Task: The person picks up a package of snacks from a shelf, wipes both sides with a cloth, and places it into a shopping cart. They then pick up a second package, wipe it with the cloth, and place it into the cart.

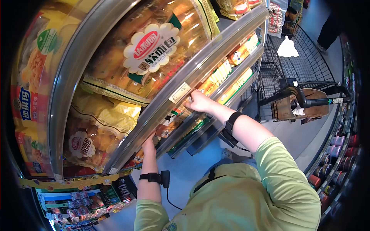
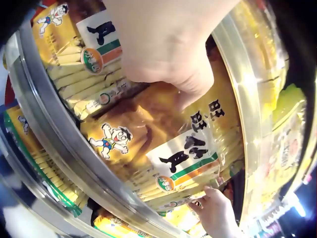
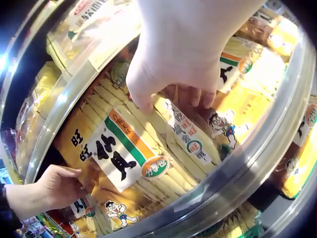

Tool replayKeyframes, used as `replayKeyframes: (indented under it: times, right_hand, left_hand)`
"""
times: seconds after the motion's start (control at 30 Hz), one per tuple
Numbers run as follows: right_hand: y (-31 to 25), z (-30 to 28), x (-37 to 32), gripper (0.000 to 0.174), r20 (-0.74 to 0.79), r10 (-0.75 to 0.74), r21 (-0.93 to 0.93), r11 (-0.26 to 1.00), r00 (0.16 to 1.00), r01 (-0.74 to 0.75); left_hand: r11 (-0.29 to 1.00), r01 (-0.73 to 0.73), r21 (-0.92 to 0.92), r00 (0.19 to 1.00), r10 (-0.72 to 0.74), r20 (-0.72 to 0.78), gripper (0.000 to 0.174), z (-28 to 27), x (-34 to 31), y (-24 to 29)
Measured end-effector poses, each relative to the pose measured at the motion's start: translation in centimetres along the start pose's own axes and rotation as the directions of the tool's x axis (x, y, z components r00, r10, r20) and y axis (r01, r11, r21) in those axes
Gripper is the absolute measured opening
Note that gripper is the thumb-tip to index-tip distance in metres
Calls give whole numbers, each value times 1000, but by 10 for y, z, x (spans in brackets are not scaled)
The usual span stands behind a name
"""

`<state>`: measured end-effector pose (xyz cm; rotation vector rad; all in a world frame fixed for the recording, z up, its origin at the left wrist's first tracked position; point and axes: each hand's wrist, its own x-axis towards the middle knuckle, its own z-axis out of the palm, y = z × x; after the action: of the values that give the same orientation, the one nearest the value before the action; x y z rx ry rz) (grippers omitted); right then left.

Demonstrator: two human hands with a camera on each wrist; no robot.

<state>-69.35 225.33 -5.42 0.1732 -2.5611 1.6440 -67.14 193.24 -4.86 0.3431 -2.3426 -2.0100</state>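
Note:
A yellow snack bag [image 3: 131, 153] with pale stick-shaped snacks, a cartoon child and a white label lies on a middle shelf between both hands. My left hand [image 2: 168, 54] grips one end of it, with the thumb on the printed front. At the other end my right hand [image 3: 178, 74] holds the edge, thumb on one side and fingertips on the other. In the head view, the left hand [image 1: 149, 145] is low near the shelf's left part, and the right hand [image 1: 201, 102] is higher, just below a price tag [image 1: 180, 92]. Much of the bag is hidden there.
Similar yellow bags [image 2: 69, 59] sit beside it on the same shelf. A clear shelf lip [image 3: 198, 198] runs along the front. Large bread packs [image 1: 138, 50] fill the shelf above. A black wire cart [image 1: 308, 69] with a brown paper bag [image 1: 285, 107] stands at right.

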Motion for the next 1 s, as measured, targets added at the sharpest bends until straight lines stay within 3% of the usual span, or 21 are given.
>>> replayKeyframes:
  times: [0.1, 0.13, 0.17, 0.23, 0.3, 0.37, 0.43, 0.47, 0.53, 0.63, 0.7, 0.77, 0.9, 0.93, 1.0]
  right_hand:
    - [-26, -15, 4, 51, -48, -35, 81, 996, 998, 39]
    - [-30, -13, 6, 44, -95, -61, 285, 955, 994, 86]
    - [-40, -16, 4, 39, -35, -29, 449, 893, 999, 42]
    - [-34, -10, 14, 30, -69, -207, 452, 866, 976, 216]
    - [-37, -6, 14, 26, -160, -152, 439, 874, 975, 208]
    - [-35, -3, 19, 23, -251, -96, 430, 881, 963, 199]
    - [-28, 2, 23, 20, -232, -113, 97, 986, 966, 138]
    - [-31, 3, 24, 20, -228, -61, 54, 996, 972, 75]
    - [-32, 2, 25, 20, -199, -51, 79, 995, 979, 68]
    - [-25, 4, 31, 22, -154, 3, 139, 990, 988, 19]
    - [-21, 6, 31, 23, -143, 51, 168, 985, 988, -27]
    - [-20, 4, 28, 27, -178, -12, 383, 920, 984, 80]
    - [-23, -9, 30, 27, -94, 8, 364, 931, 996, 27]
    - [-33, -13, 21, 25, -143, -32, 256, 964, 989, 68]
    - [-35, -6, 20, 25, -204, -31, 285, 954, 978, 90]
  left_hand:
    - [988, -46, -147, 998, 51, 25, 43, -16, -9, 14]
    - [987, -49, -156, 998, 53, 20, 43, -18, -9, 17]
    - [972, -29, -235, 999, 33, 11, 44, -15, -11, 27]
    - [947, -19, -320, 1000, 22, 5, 45, -20, -1, 21]
    - [942, -151, -299, 983, 174, 50, 48, -16, 10, 22]
    - [964, -102, -244, 994, 105, -3, 59, -6, 4, 24]
    - [972, 95, -213, 987, -119, -104, 59, -1, 3, 30]
    - [972, 96, -216, 987, -120, -103, 59, -5, 9, 22]
    - [943, 93, -320, 982, -140, -128, 62, -9, 22, 10]
    - [941, 56, -334, 970, -131, -206, 63, 3, 18, 14]
    - [931, 56, -360, 980, -120, -156, 59, -6, 19, 7]
    - [917, 52, -395, 991, -96, -94, 54, -13, 22, 1]
    - [904, 39, -426, 997, -65, -48, 50, -26, 32, -18]
    - [902, 35, -431, 998, -58, -39, 49, -29, 35, -22]
    - [894, 27, -446, 999, -39, -18, 47, -34, 39, -31]
